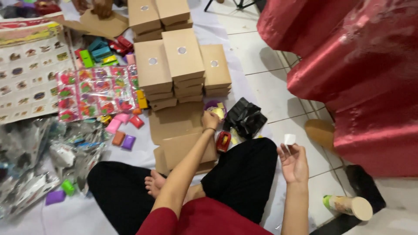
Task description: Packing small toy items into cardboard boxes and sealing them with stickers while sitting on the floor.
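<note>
Low in the frame, I sit cross-legged on a white sheet (87,213), my black trousers and red sleeve filling the bottom middle. My left hand (210,120) stretches out to the centre of the frame, fingers curled down over a small round purple tub (216,107) with yellowish bits inside; I cannot tell whether the fingers pinch anything. My right hand (294,162) is raised at the lower right, palm up and fingers loosely spread, with a small white slip (289,139) pinched at the fingertips.

Just below the left hand lies a red tape dispenser (224,141), and beside it, toward the right, a crumpled black bag (244,116). Flat brown card sheets (178,139) lie under my left forearm. Above them, in the upper middle, stand stacks of brown boxes (182,61), each with a round window in its lid. Left of the stacks lies a sheet of colourful packets (98,92), with small pink, orange and purple blocks (124,130) scattered below it. A printed chart (26,74) covers the upper left, and clear plastic wrappers (39,161) pile up at the lower left. Red shiny cloth (357,69) drapes down the right side, and a paper cup (348,206) lies on the tiles at the lower right.
</note>
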